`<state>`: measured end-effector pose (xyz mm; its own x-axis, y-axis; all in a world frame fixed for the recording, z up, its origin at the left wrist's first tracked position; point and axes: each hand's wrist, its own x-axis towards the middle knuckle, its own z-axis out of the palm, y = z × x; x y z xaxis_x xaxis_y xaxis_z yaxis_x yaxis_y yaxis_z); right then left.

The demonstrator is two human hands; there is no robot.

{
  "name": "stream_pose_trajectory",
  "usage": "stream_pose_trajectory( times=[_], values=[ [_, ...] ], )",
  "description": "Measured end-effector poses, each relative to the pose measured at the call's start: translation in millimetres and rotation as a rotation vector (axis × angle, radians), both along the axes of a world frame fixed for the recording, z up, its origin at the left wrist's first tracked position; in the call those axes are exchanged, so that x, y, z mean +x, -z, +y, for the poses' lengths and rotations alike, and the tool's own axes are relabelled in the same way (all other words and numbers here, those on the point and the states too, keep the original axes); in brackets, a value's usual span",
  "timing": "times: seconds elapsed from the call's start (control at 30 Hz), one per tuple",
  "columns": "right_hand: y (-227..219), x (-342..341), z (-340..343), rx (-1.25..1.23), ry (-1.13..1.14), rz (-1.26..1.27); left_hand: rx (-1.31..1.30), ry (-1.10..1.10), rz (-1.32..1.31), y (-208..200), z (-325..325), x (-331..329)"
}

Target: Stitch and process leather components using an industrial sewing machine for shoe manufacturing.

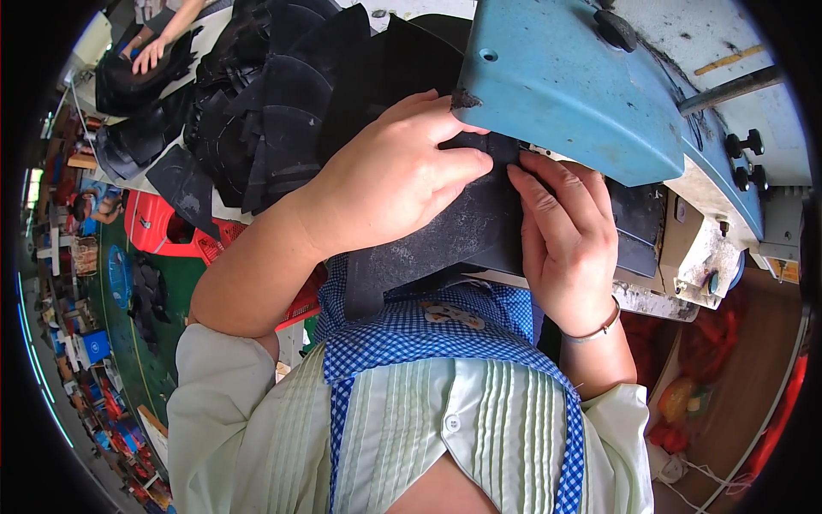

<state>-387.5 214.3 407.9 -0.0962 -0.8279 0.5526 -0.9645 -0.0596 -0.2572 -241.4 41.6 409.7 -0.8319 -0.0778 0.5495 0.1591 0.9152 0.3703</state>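
A black flat piece of leather-like material lies under the front of a teal machine head. My left hand grips it from the left, thumb and forefinger on either side of a fold or strip close to the machine. From the right, my right hand holds the same piece, its bent fingertips pressed at the edge just below the housing. The fingertips of both hands are only a short way apart. The machine's working part is mostly hidden beneath the housing and behind my fingers.
Many black cut pieces are heaped on the table to the left. Beyond them, another person's hand rests on black pieces. A red plastic basket or chair stands below the table's left edge. A metal rod sticks out at the machine's right.
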Motion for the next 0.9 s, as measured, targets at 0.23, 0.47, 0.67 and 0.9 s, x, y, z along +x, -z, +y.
stream_pose_trajectory(
  times=[0.23,0.47,0.67,0.9],
  values=[
    [-4.6,1.8,0.6,0.03,0.02,0.007,-0.045,-0.023,-0.014,2.4,-1.6,-2.7],
    [-5.0,2.6,-1.4,0.078,0.057,-0.003,-0.009,-0.039,-0.073,3.2,-7.5,-3.8],
    [-6.2,2.8,-3.8,0.101,0.063,0.002,-0.024,-0.052,-0.06,5.0,-13.9,-7.5],
    [-7.3,2.3,-3.7,0.111,0.06,0.008,-0.075,-0.072,-0.052,6.6,-21.8,-14.4]
  ],
)
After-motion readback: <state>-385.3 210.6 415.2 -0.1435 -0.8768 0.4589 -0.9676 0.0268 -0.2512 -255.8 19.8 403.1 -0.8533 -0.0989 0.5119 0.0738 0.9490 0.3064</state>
